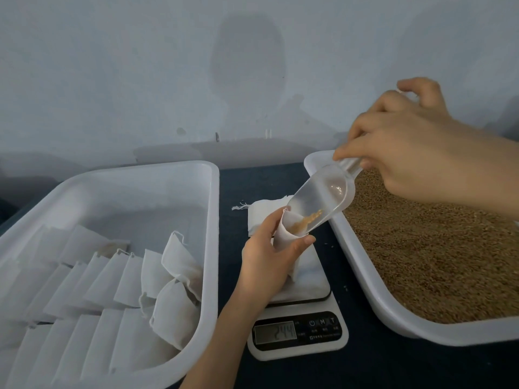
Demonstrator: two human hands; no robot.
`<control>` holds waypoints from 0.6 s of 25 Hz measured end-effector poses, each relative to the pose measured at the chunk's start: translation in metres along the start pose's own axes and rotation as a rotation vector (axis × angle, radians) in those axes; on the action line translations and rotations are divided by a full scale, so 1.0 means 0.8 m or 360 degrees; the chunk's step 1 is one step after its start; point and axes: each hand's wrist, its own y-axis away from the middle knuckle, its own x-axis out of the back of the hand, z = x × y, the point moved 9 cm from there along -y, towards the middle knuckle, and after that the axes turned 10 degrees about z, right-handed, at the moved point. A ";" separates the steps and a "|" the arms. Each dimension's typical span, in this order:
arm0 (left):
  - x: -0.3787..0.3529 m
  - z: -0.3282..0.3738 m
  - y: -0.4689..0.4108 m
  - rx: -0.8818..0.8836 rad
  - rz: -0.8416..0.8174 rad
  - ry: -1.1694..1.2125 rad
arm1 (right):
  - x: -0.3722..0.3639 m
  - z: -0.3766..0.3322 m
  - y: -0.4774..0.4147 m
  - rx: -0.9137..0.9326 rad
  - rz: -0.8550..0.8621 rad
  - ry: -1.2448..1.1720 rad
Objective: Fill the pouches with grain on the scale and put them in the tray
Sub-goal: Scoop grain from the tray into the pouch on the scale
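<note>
Far left of the frame sits the tray (214,234), its lower half lined with rows of pouches, two plump filled ones (174,304) leaning by its right wall. That is where this one goes, I reckon, once the weight is right.

Centre frame, my left hand (269,256) curls round the pouch (285,234), thumb and fingers holding its mouth open. The pouch stands roughly upright on the scale (297,313), mouth tipped towards the upper right. The display (275,332) shows digits, too blurred to trust.

Just behind it, a small stack of empty pouches (264,214) lies on the dark worktop (252,181).

Now the line that matters: the clear scoop (320,197) slopes from upper right down to lower left, its lip inside the pouch mouth, a thin trail of grain (309,220) sliding in. My right hand (407,155) pinches the scoop's handle high at upper right, fingers curled on it.

Under that hand, right of frame, the grain bin (362,273) lies full of brown grain (421,248).

The tray lies directly left of the pouch, so my left hand is nearer for the carry.
</note>
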 end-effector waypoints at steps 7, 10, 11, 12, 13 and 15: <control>0.001 0.000 0.000 0.0004 0.0010 0.0035 | 0.028 -0.035 0.000 0.0213 0.0227 0.0157; 0.004 0.003 0.001 -0.0025 0.0007 0.0094 | 0.030 -0.019 0.010 0.0093 0.0288 0.0187; 0.004 0.004 0.002 -0.0024 -0.0002 0.0103 | 0.026 -0.002 0.017 -0.0055 0.0291 0.0171; 0.004 0.004 0.002 -0.0016 -0.0014 0.0108 | 0.018 0.019 0.026 -0.0259 0.0275 0.0128; 0.003 0.005 0.003 -0.0014 -0.0027 0.0113 | 0.003 0.040 0.038 -0.0501 0.0222 0.0055; 0.002 0.009 0.006 -0.0031 -0.0049 0.0085 | -0.045 0.065 0.065 -0.0942 -0.0017 -0.0155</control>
